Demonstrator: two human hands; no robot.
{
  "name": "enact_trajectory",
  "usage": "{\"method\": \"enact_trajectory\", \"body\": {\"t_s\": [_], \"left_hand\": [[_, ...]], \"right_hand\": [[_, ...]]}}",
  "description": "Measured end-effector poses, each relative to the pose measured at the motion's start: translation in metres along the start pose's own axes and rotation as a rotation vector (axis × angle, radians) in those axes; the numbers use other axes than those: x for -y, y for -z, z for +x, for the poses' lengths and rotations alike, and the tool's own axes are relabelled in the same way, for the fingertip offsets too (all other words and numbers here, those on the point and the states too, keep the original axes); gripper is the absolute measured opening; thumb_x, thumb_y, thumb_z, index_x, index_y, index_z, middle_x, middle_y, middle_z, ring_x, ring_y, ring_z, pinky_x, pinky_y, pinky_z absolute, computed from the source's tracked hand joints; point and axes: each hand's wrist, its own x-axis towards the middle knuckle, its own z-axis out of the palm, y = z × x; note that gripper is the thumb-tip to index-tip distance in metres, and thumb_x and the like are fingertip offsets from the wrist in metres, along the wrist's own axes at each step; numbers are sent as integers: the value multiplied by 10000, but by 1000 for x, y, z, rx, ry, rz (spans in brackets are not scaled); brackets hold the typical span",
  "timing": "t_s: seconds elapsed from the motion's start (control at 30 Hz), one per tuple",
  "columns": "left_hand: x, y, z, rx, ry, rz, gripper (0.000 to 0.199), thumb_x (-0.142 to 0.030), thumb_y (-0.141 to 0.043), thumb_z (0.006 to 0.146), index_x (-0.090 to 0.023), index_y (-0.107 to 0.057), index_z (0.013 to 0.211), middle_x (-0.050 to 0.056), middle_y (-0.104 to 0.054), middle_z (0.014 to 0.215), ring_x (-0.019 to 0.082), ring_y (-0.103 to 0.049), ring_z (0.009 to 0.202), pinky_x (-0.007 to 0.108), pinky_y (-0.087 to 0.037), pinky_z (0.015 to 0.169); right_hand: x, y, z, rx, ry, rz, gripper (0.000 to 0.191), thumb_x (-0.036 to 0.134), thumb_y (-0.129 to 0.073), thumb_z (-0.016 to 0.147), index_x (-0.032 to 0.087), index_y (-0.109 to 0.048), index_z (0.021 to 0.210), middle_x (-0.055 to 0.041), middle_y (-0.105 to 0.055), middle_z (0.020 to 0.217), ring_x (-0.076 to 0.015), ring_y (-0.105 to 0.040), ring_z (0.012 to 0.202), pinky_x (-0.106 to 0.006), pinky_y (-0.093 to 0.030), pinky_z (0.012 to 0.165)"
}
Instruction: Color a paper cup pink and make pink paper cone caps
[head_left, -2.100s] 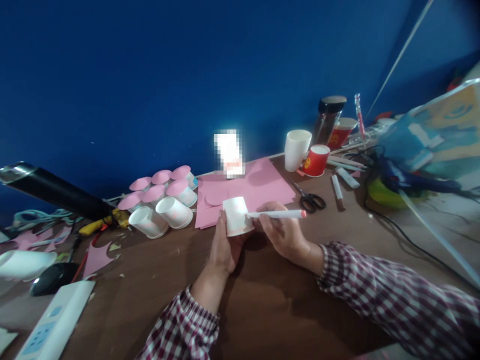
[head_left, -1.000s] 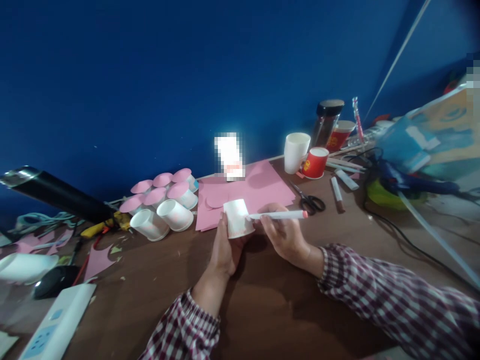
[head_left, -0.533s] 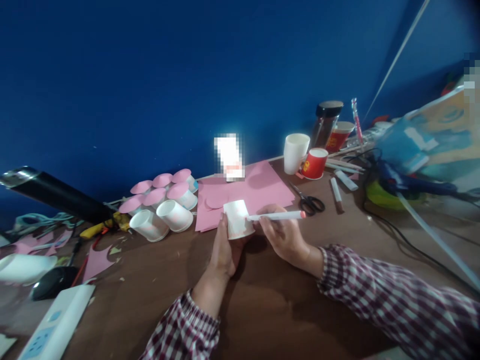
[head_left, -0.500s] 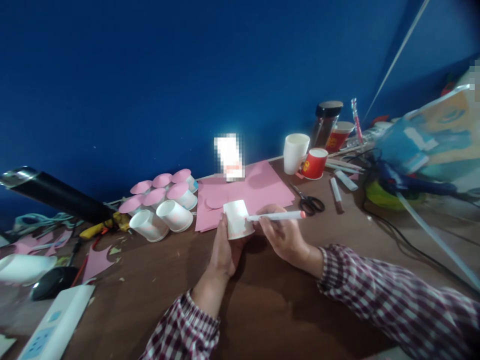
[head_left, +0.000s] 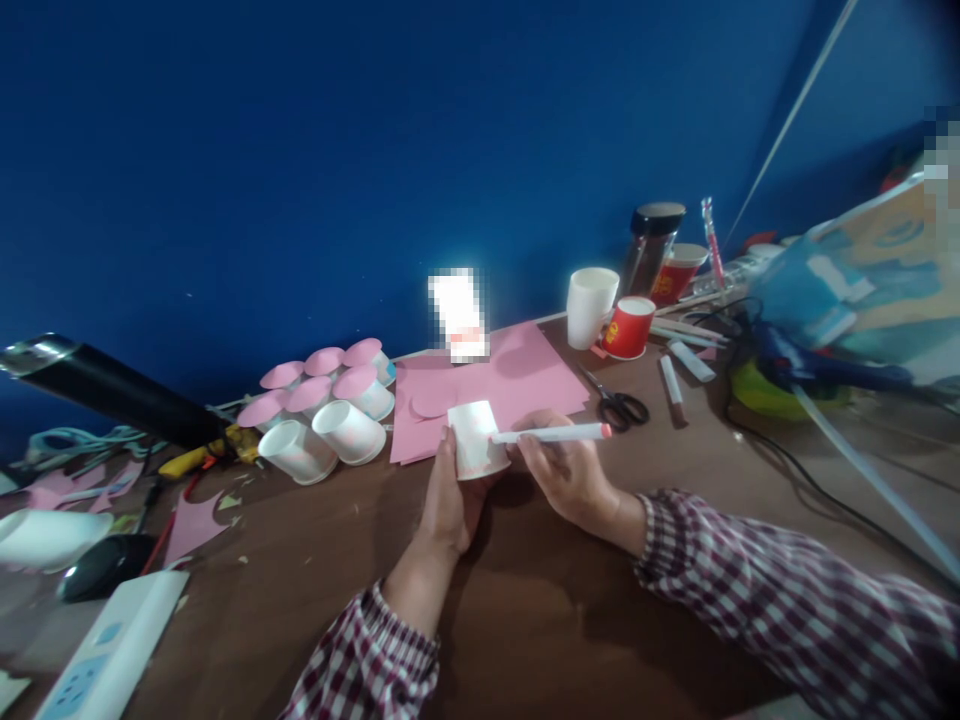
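In the middle, the left hand (head_left: 448, 500) holds a white cup (head_left: 476, 442), hiding some pink paper (head_left: 525, 370); the right hand (head_left: 566, 472) pinches a pen (head_left: 574, 433). Pink-topped cups (head_left: 361, 386) stand middle left.

Dim light; shadows on table (head_left: 315, 600), right edge apparently blurred

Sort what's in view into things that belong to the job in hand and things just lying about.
In the job:
white cup, held in the left hand
pen, held in the right hand
pink-topped cups and pink paper, probably
scissors, possibly

Seemingly just lying about:
power strip
red cups
jar
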Motion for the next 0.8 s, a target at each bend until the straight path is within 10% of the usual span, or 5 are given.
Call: {"method": "enact_trajectory", "body": {"t_s": [0.8], "left_hand": [[4,2,1,23,-24,28,481,-548,-540,867,-114,-656,1040,102,-704,949,241,-655,867,379,-516,836]], "right_hand": [[-6,-1,-6,1,28,26,73,240,-518,941,213,-557,996,-33,-646,821,-167,-628,712,-284,-518,654]]}}
